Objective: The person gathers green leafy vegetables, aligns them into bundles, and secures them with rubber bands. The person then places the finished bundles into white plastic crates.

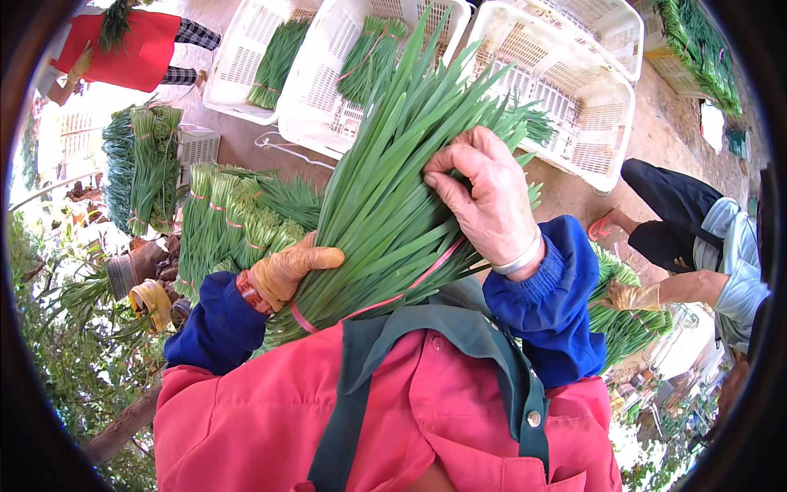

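My left hand (299,268), in a tan rubber glove, grips a large bundle of long flat green leaves (375,215), which look like garlic chives, against my chest. A pink tie (439,265) runs across the bundle's lower part. My right hand (476,184) is bare, with a pale band at the wrist. Its thumb and index fingertip are pinched together at the leaves on the bundle's right side; whether a leaf is between them, I cannot tell. More tied green bundles (230,215) are stacked just beyond my left hand.
White plastic crates (621,132) stand ahead, some with green bundles. A person in a red apron (126,49) holds greens at the upper left. At the right, another person's gloved hand (633,295) touches a bundle. Other stacks stand at the left and upper right; branches lie lower left.
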